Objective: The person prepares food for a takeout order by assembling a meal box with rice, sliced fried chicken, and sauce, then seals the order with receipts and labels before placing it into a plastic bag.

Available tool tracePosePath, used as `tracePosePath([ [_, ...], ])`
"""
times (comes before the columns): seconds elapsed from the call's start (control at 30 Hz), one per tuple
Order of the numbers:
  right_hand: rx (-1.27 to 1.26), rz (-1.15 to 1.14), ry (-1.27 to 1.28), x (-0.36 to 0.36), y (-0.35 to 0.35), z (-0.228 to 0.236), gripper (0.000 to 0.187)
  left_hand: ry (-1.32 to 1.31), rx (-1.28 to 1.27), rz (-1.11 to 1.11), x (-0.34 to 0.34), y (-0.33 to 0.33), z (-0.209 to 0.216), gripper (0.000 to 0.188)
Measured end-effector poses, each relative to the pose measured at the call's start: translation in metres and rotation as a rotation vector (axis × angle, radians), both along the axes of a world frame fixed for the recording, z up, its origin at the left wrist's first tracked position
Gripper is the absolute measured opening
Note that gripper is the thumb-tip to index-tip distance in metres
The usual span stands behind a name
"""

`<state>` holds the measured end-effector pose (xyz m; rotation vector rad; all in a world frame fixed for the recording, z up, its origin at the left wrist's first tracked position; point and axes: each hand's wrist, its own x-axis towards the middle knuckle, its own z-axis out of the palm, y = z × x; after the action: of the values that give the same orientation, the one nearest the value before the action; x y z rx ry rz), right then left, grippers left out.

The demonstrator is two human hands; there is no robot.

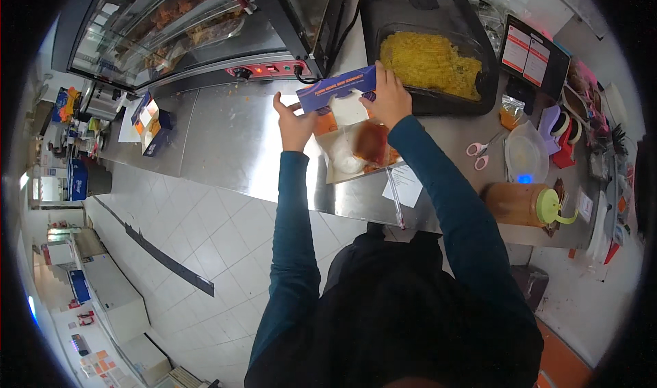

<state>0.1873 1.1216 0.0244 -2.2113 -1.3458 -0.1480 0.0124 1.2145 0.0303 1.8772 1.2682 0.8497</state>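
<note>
Purple box flap (339,92) lies between left grip (295,128) and right grip (393,100), both pinching it

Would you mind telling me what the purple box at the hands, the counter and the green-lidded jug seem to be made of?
Box: probably thin printed cardboard, judging by its flat, folded panels.
Counter: apparently stainless steel, smooth and grey with a bright glare.
Jug: likely translucent plastic, since brownish contents show through, though glass remains possible.
</note>
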Motion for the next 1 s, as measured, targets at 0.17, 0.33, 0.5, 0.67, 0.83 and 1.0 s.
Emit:
tracePosePath([
  [0.17, 0.039, 0.024, 0.01, -0.014, 0.004, 0.01, 0.069, 0.076, 0.248, 0.069, 0.017, -0.017, -0.013, 0.095],
  [0.33, 0.086, 0.11, 0.206, 0.012, -0.019, 0.022, 0.068, -0.365, -0.174, -0.151, -0.01, 0.004, -0.01, 0.071],
  [0.5, 0.269, 0.436, 0.494, 0.029, -0.06, 0.008, 0.068, -0.342, 0.031, -0.517, -0.055, -0.003, -0.025, 0.054],
  [0.67, 0.117, 0.588, 0.261, 0.018, -0.11, -0.025, 0.056, -0.161, 0.146, -0.516, -0.071, -0.044, -0.03, 0.056],
  [0.83, 0.311, 0.597, 0.203, -0.004, -0.101, -0.031, 0.052, -0.15, 0.195, -0.394, -0.06, -0.052, -0.047, 0.052],
  [1.0, 0.423, 0.228, 0.467, -0.003, -0.067, -0.051, 0.044, -0.098, 0.279, -0.241, -0.012, -0.031, -0.057, 0.062],
])
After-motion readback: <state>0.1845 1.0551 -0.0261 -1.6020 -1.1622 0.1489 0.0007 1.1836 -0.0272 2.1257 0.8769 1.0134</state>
